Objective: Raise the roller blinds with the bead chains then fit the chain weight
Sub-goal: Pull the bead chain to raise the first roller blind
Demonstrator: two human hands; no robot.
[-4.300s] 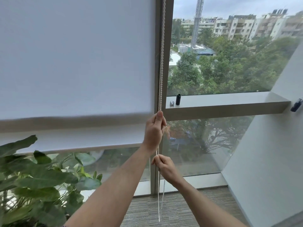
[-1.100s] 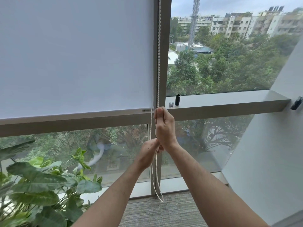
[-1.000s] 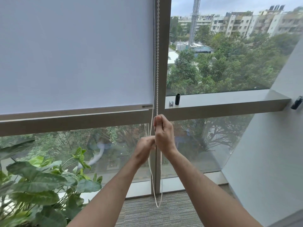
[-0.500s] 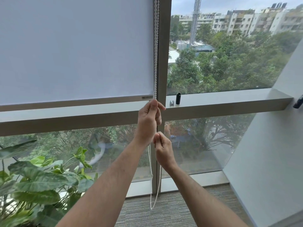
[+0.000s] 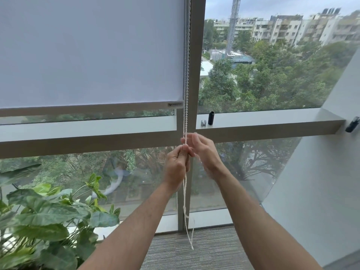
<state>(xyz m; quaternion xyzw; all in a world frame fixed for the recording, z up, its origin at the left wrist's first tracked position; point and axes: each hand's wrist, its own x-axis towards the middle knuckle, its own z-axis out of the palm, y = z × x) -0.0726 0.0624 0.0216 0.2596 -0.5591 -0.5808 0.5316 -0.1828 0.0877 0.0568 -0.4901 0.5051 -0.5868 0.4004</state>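
Since half a second ago my hands have swapped heights: the left was uppermost near the sill then, the right tucked beneath it; the blind's bottom bar has climbed a little further and more glass shows below it.

Left hand (image 5: pixel 176 168): now the lower one, fingers curled and pressed together, thumb and forefinger pinching the bead chain (image 5: pixel 186 78) where it leaves the fist.

Right hand (image 5: pixel 202 152): now above and just to the right, blurred with motion; fingers look loosely spread beside the chain, not yet closed on it as far as I can tell.

Bead chain: runs up along the window post (image 5: pixel 193 61), passes through my left fist, and hangs below in a slack loop (image 5: pixel 188 230) reaching toward the carpet.

Roller blind (image 5: pixel 91 49): left pane, partly raised, bottom bar (image 5: pixel 87 108) clear above the ledge.

Chain weight, probably: small black cylinder (image 5: pixel 210 118) standing on the right-hand ledge (image 5: pixel 263 117), a little metal clip (image 5: pixel 203 122) just beside it. Untouched.

Potted plant (image 5: pixel 44 217): lower left, close to my left forearm.

Handling note, my judgement: I should keep the left pinch firm until the right closes on the same strand higher up, then pull straight down along the post, hand over hand, without grabbing both strands together, which would lock the loop. Raising is well under way; the weight is still to fit.
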